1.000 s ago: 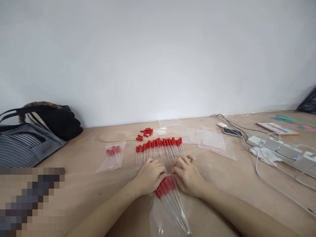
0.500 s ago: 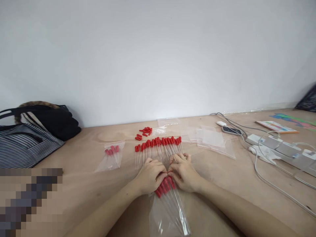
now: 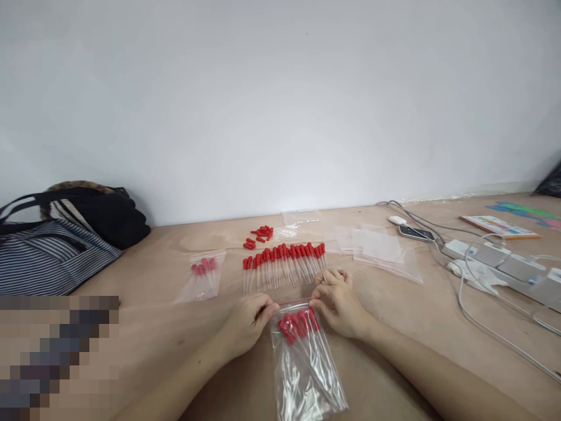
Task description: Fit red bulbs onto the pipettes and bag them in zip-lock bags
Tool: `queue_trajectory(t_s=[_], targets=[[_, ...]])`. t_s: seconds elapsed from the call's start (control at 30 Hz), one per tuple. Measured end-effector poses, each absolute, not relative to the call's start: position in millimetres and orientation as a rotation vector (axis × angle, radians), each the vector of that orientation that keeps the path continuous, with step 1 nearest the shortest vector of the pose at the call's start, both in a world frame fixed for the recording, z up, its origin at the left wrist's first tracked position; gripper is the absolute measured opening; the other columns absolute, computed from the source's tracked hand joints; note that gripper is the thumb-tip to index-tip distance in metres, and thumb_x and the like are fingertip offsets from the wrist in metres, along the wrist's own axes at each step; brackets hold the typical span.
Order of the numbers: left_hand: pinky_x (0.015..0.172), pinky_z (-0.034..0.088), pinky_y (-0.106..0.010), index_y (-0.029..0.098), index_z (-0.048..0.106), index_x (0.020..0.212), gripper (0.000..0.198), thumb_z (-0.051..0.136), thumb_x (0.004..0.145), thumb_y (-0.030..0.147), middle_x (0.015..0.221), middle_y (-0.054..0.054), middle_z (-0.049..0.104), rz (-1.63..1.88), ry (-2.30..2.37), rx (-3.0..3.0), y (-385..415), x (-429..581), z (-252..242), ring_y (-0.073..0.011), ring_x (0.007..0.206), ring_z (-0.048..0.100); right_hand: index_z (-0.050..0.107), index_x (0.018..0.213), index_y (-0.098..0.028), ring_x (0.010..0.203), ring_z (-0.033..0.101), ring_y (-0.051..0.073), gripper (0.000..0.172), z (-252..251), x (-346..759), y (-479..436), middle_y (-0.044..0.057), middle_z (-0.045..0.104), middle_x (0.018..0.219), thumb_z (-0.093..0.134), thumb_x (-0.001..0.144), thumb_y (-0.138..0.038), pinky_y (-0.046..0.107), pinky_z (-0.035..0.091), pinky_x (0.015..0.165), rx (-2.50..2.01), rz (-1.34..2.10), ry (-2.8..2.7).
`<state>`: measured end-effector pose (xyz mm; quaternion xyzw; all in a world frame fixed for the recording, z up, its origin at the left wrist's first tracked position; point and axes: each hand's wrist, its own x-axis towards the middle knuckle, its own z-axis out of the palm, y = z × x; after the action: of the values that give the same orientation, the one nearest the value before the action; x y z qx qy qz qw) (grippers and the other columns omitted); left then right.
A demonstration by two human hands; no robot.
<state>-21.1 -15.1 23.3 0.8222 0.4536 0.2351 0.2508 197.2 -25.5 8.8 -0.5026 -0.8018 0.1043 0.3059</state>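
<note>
A clear zip-lock bag (image 3: 298, 374) with a red line along its top edge lies near the front of the table. Inside it are several droppers (image 3: 300, 321) with red rubber bulbs and clear tubes. My left hand (image 3: 249, 324) pinches the bag's top left corner between thumb and finger. At the top right corner, my right hand (image 3: 339, 301) is closed on the same edge. Just beyond my hands lies a row of loose droppers (image 3: 280, 263), bulbs pointing away from me. To the left rests another zip-lock bag (image 3: 204, 280) holding several droppers.
Loose red bulbs (image 3: 263, 233) lie behind the row. Flat plastic bags (image 3: 379, 245) are stacked at the right. Farther right are a black device (image 3: 415, 233), a power strip (image 3: 508, 269) with cables and a booklet (image 3: 499, 226). A striped bag (image 3: 56, 251) stands at the left.
My hands have moved apart from the middle of the bag's top edge to its two corners. The edge now shows stretched straight between them. The view has shifted slightly.
</note>
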Motion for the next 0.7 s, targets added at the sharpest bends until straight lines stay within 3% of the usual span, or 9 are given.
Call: queue_trajectory(t_s=[0.1,0.23,0.4,0.57,0.7], targets=[[0.058,0.042,-0.025,0.016,0.05,0.073,0.028,0.046,0.077,0.044,0.064,0.0,0.057,0.813,1.173,1.747,-31,-13,14,-0.0127,0.061,0.053,0.058,0.065,-0.019,0.086,0.047,0.018,0.015,4,193,-23,0.002,0.052,0.083,0.05,0.077,-0.025,0.042,0.022,0.083,-1.378,0.385,-1.984],[0.07,0.047,-0.029,0.018,0.053,0.089,0.033,0.061,0.067,0.042,0.085,-0.004,0.063,0.906,1.039,1.454,-48,-6,9,-0.0174,0.08,0.059,0.059,0.066,-0.02,0.089,0.047,0.02,0.022,1,185,-24,0.003,0.053,0.085,0.048,0.079,-0.034,0.043,0.023,0.083,-1.393,0.519,-1.879],[0.059,0.049,-0.024,0.02,0.053,0.098,0.042,0.066,0.062,0.037,0.08,-0.001,0.065,1.114,1.302,1.236,-17,-53,20,-0.0153,0.07,0.061,0.059,0.08,-0.023,0.086,0.05,0.02,0.015,-2,189,-24,0.003,0.056,0.089,0.05,0.076,-0.035,0.043,0.027,0.081,-1.432,0.535,-1.823],[0.052,0.049,-0.02,0.016,0.056,0.084,0.019,0.062,0.067,0.02,0.066,0.002,0.063,1.234,1.674,1.28,54,-117,40,-0.0111,0.054,0.06,0.06,0.078,-0.021,0.071,0.053,0.018,0.015,-12,198,-18,0.004,0.058,0.082,0.049,0.075,-0.03,0.034,0.036,0.066,-1.482,0.485,-1.731],[0.051,0.049,-0.022,0.014,0.056,0.07,0.006,0.06,0.065,0.012,0.057,0.0,0.061,1.135,1.84,1.343,88,-128,44,-0.0139,0.052,0.06,0.06,0.078,-0.021,0.067,0.052,0.017,0.015,-13,199,-18,0.003,0.059,0.082,0.048,0.075,-0.029,0.037,0.035,0.071,-1.497,0.443,-1.74]])
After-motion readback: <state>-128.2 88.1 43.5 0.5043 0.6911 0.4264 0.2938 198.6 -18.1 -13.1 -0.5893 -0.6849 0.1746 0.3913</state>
